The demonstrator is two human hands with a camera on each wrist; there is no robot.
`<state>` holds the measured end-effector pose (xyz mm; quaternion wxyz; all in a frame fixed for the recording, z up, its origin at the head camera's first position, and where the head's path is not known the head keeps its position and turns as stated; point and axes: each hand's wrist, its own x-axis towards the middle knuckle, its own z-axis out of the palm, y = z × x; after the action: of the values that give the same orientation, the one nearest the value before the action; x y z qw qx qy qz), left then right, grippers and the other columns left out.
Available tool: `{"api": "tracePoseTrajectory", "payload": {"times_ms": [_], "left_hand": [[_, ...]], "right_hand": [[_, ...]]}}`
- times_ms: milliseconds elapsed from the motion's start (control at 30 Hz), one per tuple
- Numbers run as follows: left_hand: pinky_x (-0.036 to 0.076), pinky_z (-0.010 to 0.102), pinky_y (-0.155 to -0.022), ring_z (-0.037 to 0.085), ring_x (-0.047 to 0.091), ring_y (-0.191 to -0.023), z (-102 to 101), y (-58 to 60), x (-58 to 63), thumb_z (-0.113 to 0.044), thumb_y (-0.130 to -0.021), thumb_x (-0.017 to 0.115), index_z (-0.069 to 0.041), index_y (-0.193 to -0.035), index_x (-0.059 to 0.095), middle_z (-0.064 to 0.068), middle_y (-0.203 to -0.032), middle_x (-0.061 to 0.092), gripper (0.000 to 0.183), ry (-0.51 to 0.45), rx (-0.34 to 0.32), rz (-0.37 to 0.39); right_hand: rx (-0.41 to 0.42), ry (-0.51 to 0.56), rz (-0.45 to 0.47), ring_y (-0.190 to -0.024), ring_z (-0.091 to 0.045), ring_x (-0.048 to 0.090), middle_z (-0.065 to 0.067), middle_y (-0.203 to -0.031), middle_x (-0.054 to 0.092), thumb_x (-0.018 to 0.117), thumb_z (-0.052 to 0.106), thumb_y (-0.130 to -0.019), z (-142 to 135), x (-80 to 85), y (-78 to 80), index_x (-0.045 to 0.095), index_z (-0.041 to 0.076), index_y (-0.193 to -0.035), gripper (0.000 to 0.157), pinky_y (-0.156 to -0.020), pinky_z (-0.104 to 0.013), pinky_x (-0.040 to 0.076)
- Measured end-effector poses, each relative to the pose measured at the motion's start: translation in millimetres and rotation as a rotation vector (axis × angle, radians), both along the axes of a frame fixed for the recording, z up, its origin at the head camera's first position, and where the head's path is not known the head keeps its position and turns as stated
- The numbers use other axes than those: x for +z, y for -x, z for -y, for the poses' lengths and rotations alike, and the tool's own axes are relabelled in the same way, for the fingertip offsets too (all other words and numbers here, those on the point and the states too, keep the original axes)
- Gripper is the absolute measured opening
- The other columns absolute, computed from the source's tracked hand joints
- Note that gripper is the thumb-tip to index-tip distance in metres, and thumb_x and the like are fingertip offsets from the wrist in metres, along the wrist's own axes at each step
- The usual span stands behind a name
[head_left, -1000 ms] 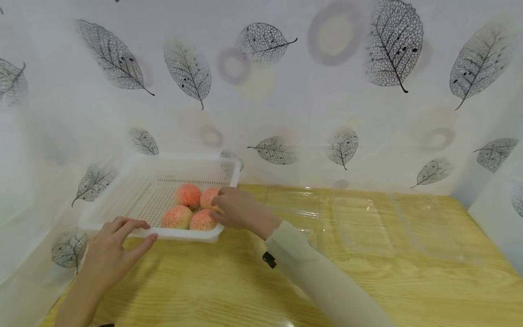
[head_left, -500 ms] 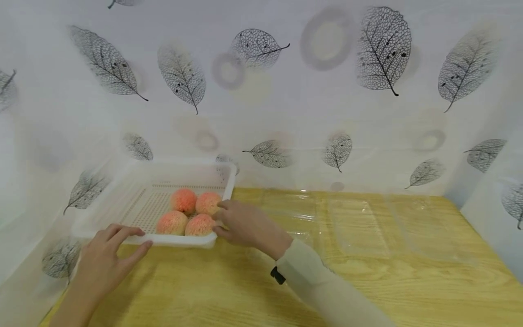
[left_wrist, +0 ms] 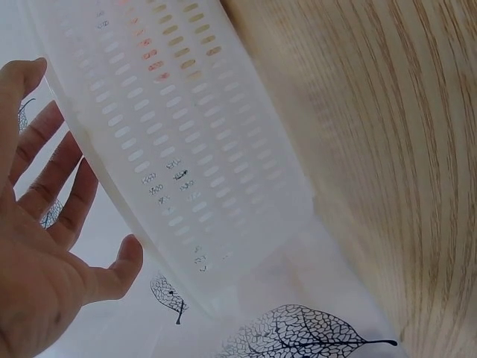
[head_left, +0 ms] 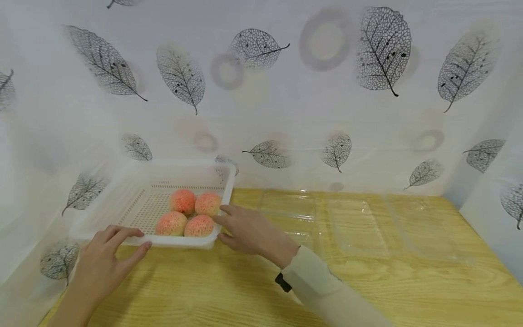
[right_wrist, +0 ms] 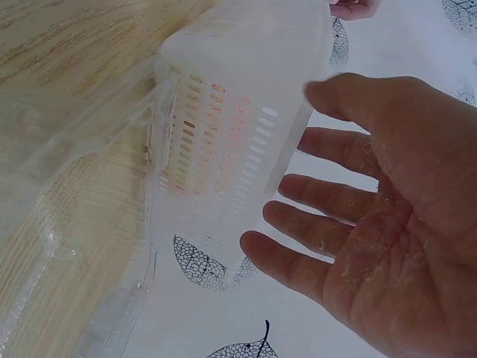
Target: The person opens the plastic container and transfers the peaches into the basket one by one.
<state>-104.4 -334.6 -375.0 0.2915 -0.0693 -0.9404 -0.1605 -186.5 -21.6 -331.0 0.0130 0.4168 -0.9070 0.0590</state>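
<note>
Several pink-and-yellow speckled peaches (head_left: 182, 201) lie together in the near right corner of a white plastic basket (head_left: 175, 242). My left hand (head_left: 104, 261) is at the basket's near rim, with its fingers over the rim and its thumb on the outer side. In the left wrist view, its fingers (left_wrist: 67, 190) are loosely bent around the edge without a tight grip. My right hand (head_left: 253, 234) is at the right rim beside the peaches, holding nothing. The right wrist view shows its fingers (right_wrist: 313, 231) spread and fairly straight along the rim.
Clear plastic trays (head_left: 357, 227) lie on the wood-grain table (head_left: 229, 286) to the right of the basket. Some trays sit close to the right forearm. A leaf-patterned white sheet (head_left: 286, 104) stands behind the table and along both sides.
My right hand has drawn back to the right from the peaches to the basket's rim, its fingers straightening. The left hand stays at the near rim. The head view has shifted slightly.
</note>
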Motion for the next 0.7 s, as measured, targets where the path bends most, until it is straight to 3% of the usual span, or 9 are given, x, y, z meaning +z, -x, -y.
{"api": "tracePoseTrajectory", "payload": {"times_ms": [233, 433, 600, 700], "left_hand": [[0.04, 0.059, -0.065, 0.036, 0.061, -0.091, -1.6, 2.8, -2.1, -0.028, -0.078, 0.087, -0.017, -0.102, 0.075, 0.007, -0.099, 0.068, 0.029, 0.015, -0.027, -0.034], [0.042, 0.055, -0.064, 0.035, 0.062, -0.089, -4.6, 9.1, -2.9, -0.026, -0.078, 0.087, -0.015, -0.102, 0.075, 0.006, -0.098, 0.068, 0.029, 0.022, -0.048, -0.051], [0.042, 0.043, -0.06, 0.035, 0.062, -0.085, -2.3, 5.3, -3.4, -0.025, -0.074, 0.088, -0.015, -0.098, 0.075, 0.005, -0.094, 0.069, 0.029, 0.034, -0.043, -0.081], [0.042, 0.045, -0.062, 0.035, 0.061, -0.085, -2.7, 3.3, -3.9, -0.026, -0.075, 0.088, -0.015, -0.099, 0.075, 0.006, -0.094, 0.068, 0.029, 0.022, -0.042, -0.081]], "right_hand": [[-0.003, -0.006, 0.039, -0.131, -0.023, 0.061, -0.01, -0.152, 0.055, 0.065, 0.032, -0.101, -6.4, 3.5, -2.0, 0.051, 0.019, -0.152, 0.055, -0.104, -0.035, 0.055], [-0.015, -0.001, 0.054, -0.12, -0.018, 0.066, -0.007, -0.143, 0.062, 0.066, 0.03, -0.1, -13.6, 6.1, -2.9, 0.058, 0.018, -0.146, 0.048, -0.097, -0.03, 0.057], [0.001, 0.004, 0.036, -0.111, -0.013, 0.067, -0.002, -0.135, 0.066, 0.067, 0.031, -0.099, -19.6, 4.8, -8.5, 0.062, 0.019, -0.142, 0.044, -0.091, -0.026, 0.058], [0.005, 0.015, 0.031, -0.107, -0.012, 0.067, -0.001, -0.129, 0.068, 0.067, 0.029, -0.099, -24.1, 4.5, -11.4, 0.062, 0.021, -0.142, 0.044, -0.09, -0.026, 0.058]]}}
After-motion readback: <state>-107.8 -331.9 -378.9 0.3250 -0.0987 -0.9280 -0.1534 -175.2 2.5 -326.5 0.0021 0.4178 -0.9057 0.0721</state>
